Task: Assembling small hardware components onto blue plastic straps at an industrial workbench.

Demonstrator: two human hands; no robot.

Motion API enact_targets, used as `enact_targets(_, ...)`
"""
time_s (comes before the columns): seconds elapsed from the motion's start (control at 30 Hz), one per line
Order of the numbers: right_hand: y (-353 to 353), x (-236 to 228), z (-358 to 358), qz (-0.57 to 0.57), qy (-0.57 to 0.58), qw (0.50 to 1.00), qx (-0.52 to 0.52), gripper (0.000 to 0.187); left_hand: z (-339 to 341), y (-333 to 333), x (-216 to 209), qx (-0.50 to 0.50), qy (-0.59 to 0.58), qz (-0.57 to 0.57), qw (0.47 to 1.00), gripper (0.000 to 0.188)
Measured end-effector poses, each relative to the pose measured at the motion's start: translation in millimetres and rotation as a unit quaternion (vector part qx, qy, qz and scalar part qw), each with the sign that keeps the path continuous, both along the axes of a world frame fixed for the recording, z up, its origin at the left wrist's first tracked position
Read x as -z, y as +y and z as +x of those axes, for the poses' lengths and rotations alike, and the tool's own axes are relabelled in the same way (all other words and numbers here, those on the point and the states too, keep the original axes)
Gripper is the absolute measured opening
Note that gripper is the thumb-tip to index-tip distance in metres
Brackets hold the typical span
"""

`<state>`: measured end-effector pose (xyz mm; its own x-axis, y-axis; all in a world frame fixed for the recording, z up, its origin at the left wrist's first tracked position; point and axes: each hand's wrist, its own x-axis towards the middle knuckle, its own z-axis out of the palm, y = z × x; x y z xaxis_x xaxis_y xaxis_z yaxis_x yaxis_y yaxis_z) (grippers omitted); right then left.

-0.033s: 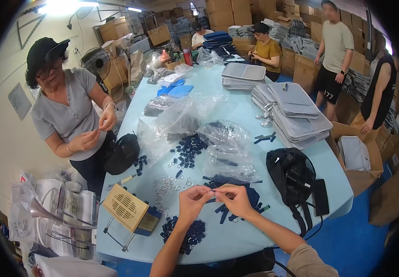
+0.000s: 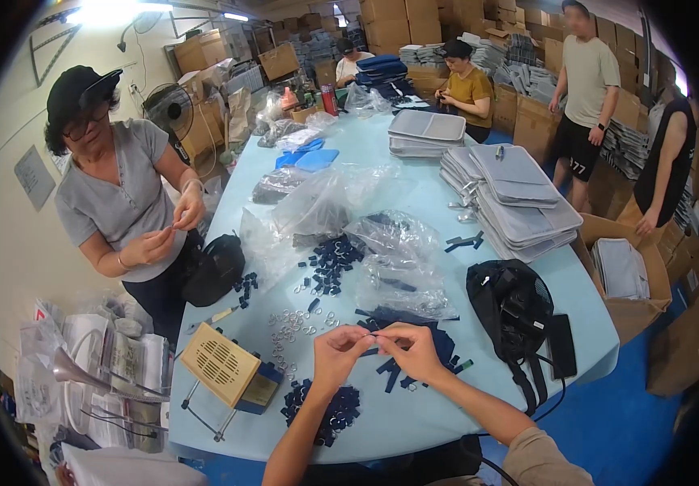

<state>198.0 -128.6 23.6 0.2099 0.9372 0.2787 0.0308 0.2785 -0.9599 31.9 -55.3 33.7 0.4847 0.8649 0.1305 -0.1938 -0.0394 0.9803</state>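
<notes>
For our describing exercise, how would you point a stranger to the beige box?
Find the pale blue table. Toward its near left corner sits a beige box. Its slotted face sets it apart from the silver rings and piled navy pieces nearby.

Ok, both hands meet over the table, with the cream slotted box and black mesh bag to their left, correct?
Wrong side: the black mesh bag lies to the right of the left hand and right hand, as the head view shows. The rest holds.

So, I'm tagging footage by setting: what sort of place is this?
Probably a small workshop or factory: a long shared worktable, heaps of small dark-blue pieces on it, and stacked cardboard boxes beyond.
</notes>
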Motion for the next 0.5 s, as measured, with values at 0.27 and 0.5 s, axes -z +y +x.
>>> enact_targets(0.27,4,-1,-17,-0.030,0.030,0.999,0.002,0.015,-12,-6,10,-0.037,0.008,0.080,0.996,0.016)
enact_targets(0.5,-4,-8,-10,0.038,-0.030,0.997,0.065,0.013,8,-12,-2,-0.033,0.014,0.136,0.990,0.014)
